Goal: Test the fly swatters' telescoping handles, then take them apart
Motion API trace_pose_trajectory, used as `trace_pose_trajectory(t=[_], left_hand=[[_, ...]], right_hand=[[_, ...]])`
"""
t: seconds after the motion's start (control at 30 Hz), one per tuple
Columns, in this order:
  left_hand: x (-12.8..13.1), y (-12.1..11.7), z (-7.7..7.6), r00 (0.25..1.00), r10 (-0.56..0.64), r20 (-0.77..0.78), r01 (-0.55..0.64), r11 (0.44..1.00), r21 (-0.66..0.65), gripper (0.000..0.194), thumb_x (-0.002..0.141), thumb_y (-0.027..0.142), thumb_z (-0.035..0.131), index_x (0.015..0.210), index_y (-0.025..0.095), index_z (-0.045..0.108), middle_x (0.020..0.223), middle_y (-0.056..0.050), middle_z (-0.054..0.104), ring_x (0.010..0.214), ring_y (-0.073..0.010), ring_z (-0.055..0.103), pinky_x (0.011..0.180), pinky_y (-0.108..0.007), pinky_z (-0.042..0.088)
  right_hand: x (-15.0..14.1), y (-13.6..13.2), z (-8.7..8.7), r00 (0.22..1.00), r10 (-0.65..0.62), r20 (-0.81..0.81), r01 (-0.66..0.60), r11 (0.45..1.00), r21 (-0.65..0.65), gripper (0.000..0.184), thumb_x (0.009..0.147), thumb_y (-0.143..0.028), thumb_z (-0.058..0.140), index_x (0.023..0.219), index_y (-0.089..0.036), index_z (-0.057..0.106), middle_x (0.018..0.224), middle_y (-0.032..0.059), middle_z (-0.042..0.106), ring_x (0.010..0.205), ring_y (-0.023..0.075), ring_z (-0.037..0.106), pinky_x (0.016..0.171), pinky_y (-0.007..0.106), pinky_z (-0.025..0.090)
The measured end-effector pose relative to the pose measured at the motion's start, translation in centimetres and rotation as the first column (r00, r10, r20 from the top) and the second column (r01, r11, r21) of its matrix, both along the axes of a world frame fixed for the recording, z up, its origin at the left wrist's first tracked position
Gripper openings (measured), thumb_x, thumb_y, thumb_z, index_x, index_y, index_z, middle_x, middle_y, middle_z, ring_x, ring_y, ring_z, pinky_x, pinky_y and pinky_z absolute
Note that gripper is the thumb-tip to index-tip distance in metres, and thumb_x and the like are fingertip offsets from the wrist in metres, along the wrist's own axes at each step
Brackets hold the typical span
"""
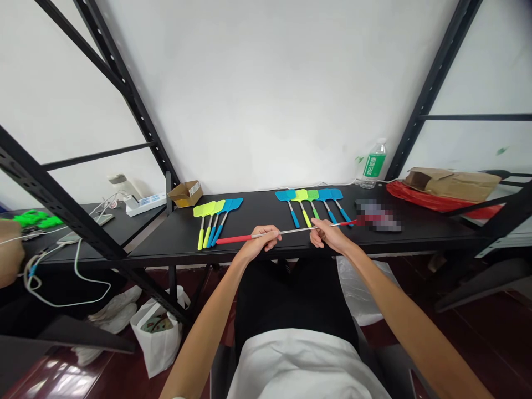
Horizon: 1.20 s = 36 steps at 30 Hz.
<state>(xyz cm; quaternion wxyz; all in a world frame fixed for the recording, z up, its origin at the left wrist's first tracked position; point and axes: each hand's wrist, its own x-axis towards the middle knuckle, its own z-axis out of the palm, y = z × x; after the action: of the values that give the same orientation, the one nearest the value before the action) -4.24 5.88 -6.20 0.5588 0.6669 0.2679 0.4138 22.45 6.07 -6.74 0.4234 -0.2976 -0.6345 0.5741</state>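
A red fly swatter [234, 239] with a thin metal telescopic rod lies across both my hands, its rod drawn out long. My left hand [265, 239] is closed round the rod just beside the red handle. Further along, my right hand [328, 235] pinches the same rod. The swatter's far end, on the right, runs into a blurred patch, so its head cannot be made out. Behind my left hand lies a fan of yellow and blue fly swatters [216, 221] with short handles. Behind my right hand lies another row of blue, yellow and green fly swatters [310, 205].
On the black table [257, 213] stand a small open cardboard box [185, 194] and a plastic bottle [374, 163]. A brown package [453, 183] lies on a red bag [436, 205] at right. Black metal posts [137, 105] flank me. Another person's arm [10, 252] shows far left.
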Motion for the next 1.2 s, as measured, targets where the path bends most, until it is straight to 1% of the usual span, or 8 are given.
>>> trace_pose_trajectory(t=[0.2, 0.43, 0.63, 0.9, 1.1, 1.2], left_hand=[[0.21, -0.24, 0.21, 0.999, 0.015, -0.038, -0.014, 1.000, 0.021, 0.047, 0.092, 0.054, 0.059, 0.071, 0.012, 0.065, 0.048, 0.004, 0.044, 0.045, -0.0063, 0.034, 0.047, -0.023, 0.026], [0.27, -0.10, 0.17, 0.998, 0.031, -0.059, -0.030, 0.999, 0.018, 0.044, 0.092, 0.050, 0.060, 0.072, 0.012, 0.066, 0.048, 0.004, 0.045, 0.044, -0.0062, 0.035, 0.047, -0.022, 0.027], [0.35, -0.06, 0.24, 0.998, 0.037, -0.051, -0.037, 0.999, 0.003, 0.042, 0.092, 0.048, 0.060, 0.071, 0.012, 0.065, 0.048, 0.004, 0.045, 0.044, -0.0062, 0.035, 0.047, -0.022, 0.027], [0.46, -0.16, 0.40, 0.999, 0.031, -0.019, -0.032, 0.999, -0.020, 0.047, 0.091, 0.048, 0.061, 0.059, 0.015, 0.052, 0.052, 0.002, 0.045, 0.046, -0.0068, 0.038, 0.046, -0.023, 0.025], [0.46, -0.23, 0.54, 0.999, 0.028, -0.017, -0.029, 0.999, -0.027, 0.047, 0.090, 0.049, 0.062, 0.059, 0.015, 0.052, 0.052, 0.003, 0.044, 0.047, -0.0067, 0.038, 0.046, -0.023, 0.025], [0.49, -0.28, 0.61, 0.999, 0.033, -0.020, -0.034, 0.999, -0.028, 0.047, 0.089, 0.049, 0.062, 0.059, 0.015, 0.052, 0.053, 0.002, 0.045, 0.048, -0.0070, 0.038, 0.046, -0.023, 0.025]], right_hand=[[-0.09, -0.16, 0.19, 1.000, -0.008, 0.003, 0.008, 1.000, -0.001, 0.067, 0.097, -0.061, 0.048, 0.045, -0.020, 0.054, 0.036, 0.0015, 0.042, 0.046, 0.0158, 0.048, 0.056, 0.031, 0.039], [-0.21, -0.38, 0.47, 1.000, -0.019, 0.023, 0.019, 1.000, -0.007, 0.069, 0.096, -0.064, 0.048, 0.044, -0.020, 0.055, 0.036, 0.0024, 0.044, 0.045, 0.0150, 0.047, 0.057, 0.031, 0.039], [-0.28, -0.42, 0.52, 0.999, -0.046, 0.015, 0.046, 0.999, -0.005, 0.067, 0.096, -0.062, 0.050, 0.045, -0.019, 0.055, 0.037, 0.0024, 0.045, 0.045, 0.0150, 0.047, 0.056, 0.031, 0.038], [-0.19, -0.06, 0.05, 0.999, -0.045, -0.009, 0.045, 0.999, -0.003, 0.064, 0.096, -0.060, 0.052, 0.046, -0.020, 0.055, 0.038, 0.0023, 0.046, 0.045, 0.0148, 0.046, 0.056, 0.031, 0.039], [-0.18, -0.04, 0.06, 0.999, -0.052, -0.016, 0.052, 0.999, -0.010, 0.063, 0.097, -0.057, 0.052, 0.046, -0.019, 0.055, 0.039, 0.0022, 0.046, 0.046, 0.0145, 0.046, 0.056, 0.031, 0.038], [-0.22, -0.11, 0.18, 0.998, -0.058, -0.015, 0.057, 0.998, -0.016, 0.064, 0.096, -0.058, 0.052, 0.046, -0.020, 0.054, 0.038, 0.0022, 0.045, 0.046, 0.0147, 0.046, 0.056, 0.031, 0.038]])
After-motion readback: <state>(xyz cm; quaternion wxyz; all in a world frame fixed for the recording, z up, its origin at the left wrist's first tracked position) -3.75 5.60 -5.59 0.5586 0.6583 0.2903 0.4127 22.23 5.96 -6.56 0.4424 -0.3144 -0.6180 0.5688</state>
